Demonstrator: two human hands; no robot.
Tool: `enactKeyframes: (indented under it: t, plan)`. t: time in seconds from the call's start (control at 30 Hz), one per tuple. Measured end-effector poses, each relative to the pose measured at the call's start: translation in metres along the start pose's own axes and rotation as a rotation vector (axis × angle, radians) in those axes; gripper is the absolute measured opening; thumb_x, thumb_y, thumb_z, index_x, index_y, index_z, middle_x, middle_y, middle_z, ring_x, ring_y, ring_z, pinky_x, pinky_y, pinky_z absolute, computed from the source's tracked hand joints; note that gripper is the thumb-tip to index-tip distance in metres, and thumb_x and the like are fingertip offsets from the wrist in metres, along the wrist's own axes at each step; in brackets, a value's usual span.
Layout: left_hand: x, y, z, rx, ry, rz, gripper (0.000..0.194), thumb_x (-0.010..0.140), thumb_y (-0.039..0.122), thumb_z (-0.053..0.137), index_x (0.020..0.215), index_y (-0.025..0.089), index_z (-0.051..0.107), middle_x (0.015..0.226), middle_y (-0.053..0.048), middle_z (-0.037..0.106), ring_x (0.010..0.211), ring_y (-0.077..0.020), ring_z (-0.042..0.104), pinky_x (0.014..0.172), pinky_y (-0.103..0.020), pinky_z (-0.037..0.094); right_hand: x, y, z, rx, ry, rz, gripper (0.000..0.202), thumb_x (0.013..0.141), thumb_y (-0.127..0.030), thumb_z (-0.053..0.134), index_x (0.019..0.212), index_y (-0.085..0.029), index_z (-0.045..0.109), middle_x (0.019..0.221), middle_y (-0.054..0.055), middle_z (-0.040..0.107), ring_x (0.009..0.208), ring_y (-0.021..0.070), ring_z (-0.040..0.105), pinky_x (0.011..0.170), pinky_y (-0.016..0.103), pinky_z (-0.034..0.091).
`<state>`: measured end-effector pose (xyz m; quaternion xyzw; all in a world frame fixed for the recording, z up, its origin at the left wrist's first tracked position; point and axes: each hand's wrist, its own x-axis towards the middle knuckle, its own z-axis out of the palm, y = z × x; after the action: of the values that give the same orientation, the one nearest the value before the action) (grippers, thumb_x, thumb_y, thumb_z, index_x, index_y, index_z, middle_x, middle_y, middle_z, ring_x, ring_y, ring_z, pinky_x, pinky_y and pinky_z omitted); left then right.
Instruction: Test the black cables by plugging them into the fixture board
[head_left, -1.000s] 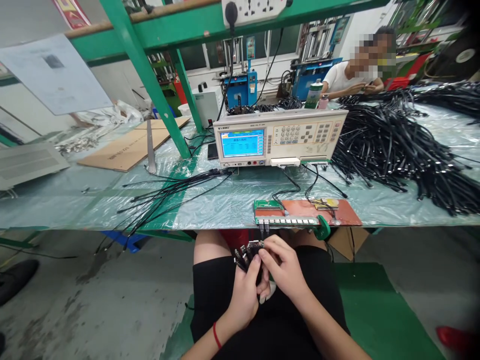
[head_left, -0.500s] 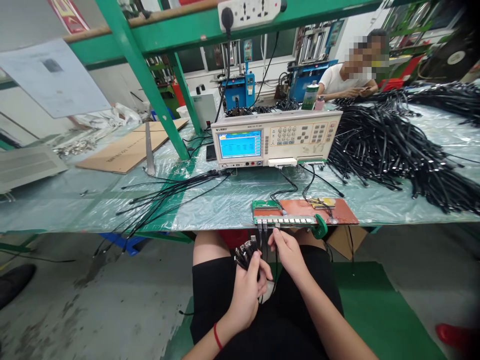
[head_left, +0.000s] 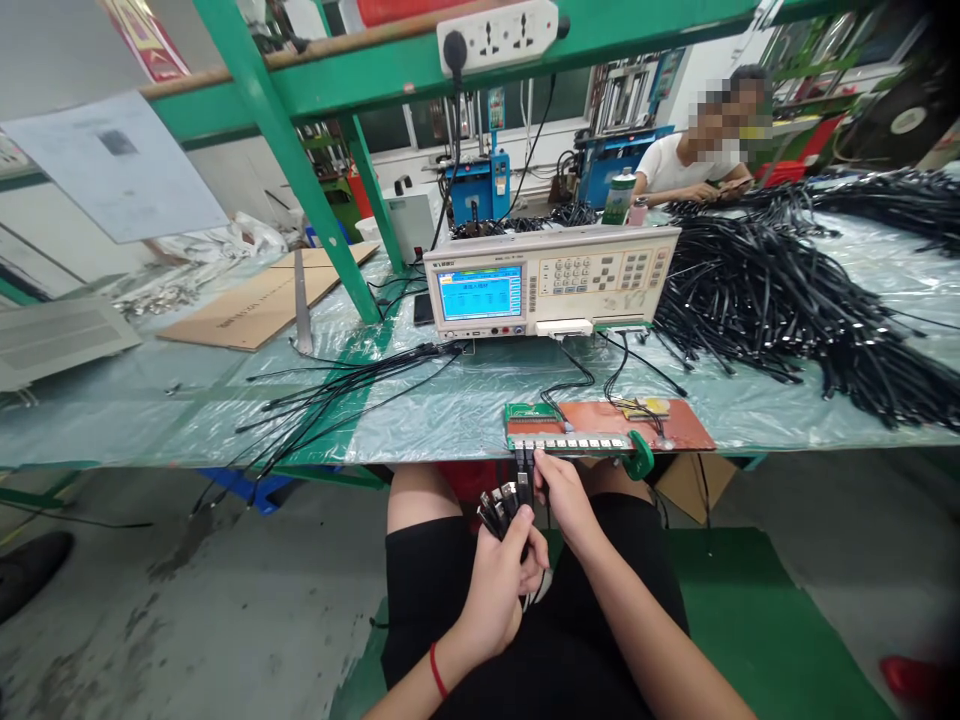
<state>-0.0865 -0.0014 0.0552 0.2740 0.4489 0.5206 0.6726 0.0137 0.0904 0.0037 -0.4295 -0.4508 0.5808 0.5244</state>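
Observation:
My left hand [head_left: 496, 585] is closed around a bundle of black USB cables [head_left: 498, 508], their metal plugs fanned upward above the thumb. Just right of it, my right hand [head_left: 568, 502] pinches a USB cable at the front edge of the test board [head_left: 551, 443]; the fingertips cover most of its plug. Beside those fingers, black plugs [head_left: 521, 460] sit in the leftmost sockets of the board's row. The reddish-brown base [head_left: 592, 412] carries a green circuit board [head_left: 531, 411] and a green clamp-like piece [head_left: 639, 455] at its right.
A bench tester [head_left: 555, 285] with a lit blue screen stands behind the board, joined by wires. Black cables [head_left: 352, 380] trail over the table's left front edge. A large cable heap [head_left: 765, 290] lies right. A person [head_left: 690, 165] sits across. Green posts [head_left: 289, 150] rise at left.
My right hand has shifted slightly left along the socket row, closer to the plugged cables. The bundle in my left hand has moved a little right. The tester's screen shows different text.

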Motion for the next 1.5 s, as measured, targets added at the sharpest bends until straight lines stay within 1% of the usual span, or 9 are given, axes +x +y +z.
enactKeyframes:
  t: [0.23, 0.37, 0.5, 0.7, 0.93, 1.1, 1.23, 1.37, 1.5]
  plan:
    - [0.001, 0.002, 0.004, -0.052, -0.02, 0.0, 0.045, 0.082, 0.052, 0.075, 0.072, 0.014, 0.053, 0.056, 0.004, 0.053, 0.038, 0.0006, 0.023, 0.035, -0.014, 0.014, -0.029, -0.04, -0.014, -0.616, 0.158, -0.351, 0.05, 0.097, -0.057, 0.051, 0.066, -0.02, 0.063, 0.066, 0.007, 0.06, 0.064, 0.0195, 0.058, 0.061, 0.028, 0.043]
    - [0.002, -0.002, 0.007, -0.061, 0.056, 0.046, 0.039, 0.08, 0.049, 0.079, 0.085, 0.015, 0.061, 0.059, 0.003, 0.057, 0.042, -0.0049, 0.045, 0.039, -0.016, 0.037, -0.052, -0.054, -0.007, -0.391, -0.057, -0.317, 0.036, 0.092, -0.05, 0.064, 0.076, -0.018, 0.071, 0.087, 0.009, 0.064, 0.062, 0.0168, 0.056, 0.053, 0.027, 0.043]
    - [-0.001, 0.002, 0.004, -0.024, 0.153, 0.171, 0.036, 0.085, 0.047, 0.075, 0.095, 0.013, 0.069, 0.088, -0.008, 0.071, 0.08, -0.0169, 0.069, 0.075, -0.028, 0.057, -0.054, -0.048, -0.006, -0.05, 0.151, -0.156, 0.041, 0.093, -0.057, 0.061, 0.082, -0.018, 0.066, 0.068, 0.002, 0.056, 0.051, 0.0121, 0.044, 0.046, 0.023, 0.034]
    - [-0.007, 0.01, -0.004, 0.102, 0.1, 0.131, 0.046, 0.086, 0.06, 0.067, 0.097, 0.015, 0.064, 0.059, 0.009, 0.031, 0.045, -0.0032, 0.024, 0.042, -0.017, 0.023, -0.032, -0.015, -0.018, -0.154, 0.199, -0.109, 0.055, 0.093, -0.063, 0.059, 0.063, -0.018, 0.048, 0.053, -0.003, 0.037, 0.049, 0.0101, 0.033, 0.047, 0.023, 0.024]
    - [-0.009, 0.003, 0.0, 0.045, -0.047, 0.078, 0.05, 0.09, 0.058, 0.062, 0.069, 0.017, 0.042, 0.061, 0.008, 0.034, 0.045, -0.0019, 0.02, 0.045, -0.021, 0.016, -0.012, 0.017, -0.014, -0.259, 0.218, -0.153, 0.056, 0.096, -0.065, 0.051, 0.063, -0.019, 0.045, 0.054, -0.003, 0.04, 0.051, 0.0116, 0.036, 0.049, 0.023, 0.028]
    - [-0.007, 0.002, 0.001, -0.001, -0.021, 0.055, 0.041, 0.088, 0.054, 0.068, 0.085, 0.018, 0.048, 0.07, 0.007, 0.047, 0.042, -0.0003, 0.023, 0.042, -0.018, 0.017, -0.01, -0.004, -0.019, -0.438, 0.213, -0.182, 0.056, 0.097, -0.062, 0.047, 0.061, -0.019, 0.048, 0.053, -0.001, 0.045, 0.05, 0.0132, 0.041, 0.05, 0.024, 0.031]
    - [-0.006, 0.001, 0.003, 0.0, -0.02, 0.051, 0.039, 0.087, 0.052, 0.07, 0.088, 0.017, 0.053, 0.068, 0.006, 0.051, 0.043, -0.0006, 0.026, 0.041, -0.017, 0.019, -0.032, -0.04, -0.021, -0.699, 0.281, -0.402, 0.046, 0.099, -0.051, 0.053, 0.067, -0.018, 0.06, 0.065, 0.004, 0.058, 0.06, 0.0166, 0.052, 0.058, 0.026, 0.038]
    - [-0.001, -0.001, 0.008, 0.043, 0.006, 0.125, 0.038, 0.085, 0.05, 0.073, 0.079, 0.015, 0.057, 0.054, 0.007, 0.046, 0.043, -0.0043, 0.035, 0.043, -0.018, 0.028, -0.059, -0.063, -0.01, -0.452, -0.077, -0.379, 0.033, 0.096, -0.046, 0.06, 0.082, -0.018, 0.072, 0.094, 0.009, 0.066, 0.072, 0.0187, 0.061, 0.061, 0.027, 0.047]
    - [0.004, 0.0, 0.009, 0.121, 0.02, 0.22, 0.033, 0.089, 0.046, 0.071, 0.091, 0.013, 0.069, 0.079, -0.004, 0.066, 0.072, -0.0129, 0.06, 0.07, -0.024, 0.049, -0.065, -0.059, -0.009, -0.078, 0.071, -0.189, 0.037, 0.094, -0.053, 0.062, 0.094, -0.017, 0.072, 0.086, 0.008, 0.066, 0.052, 0.0125, 0.049, 0.045, 0.025, 0.039]
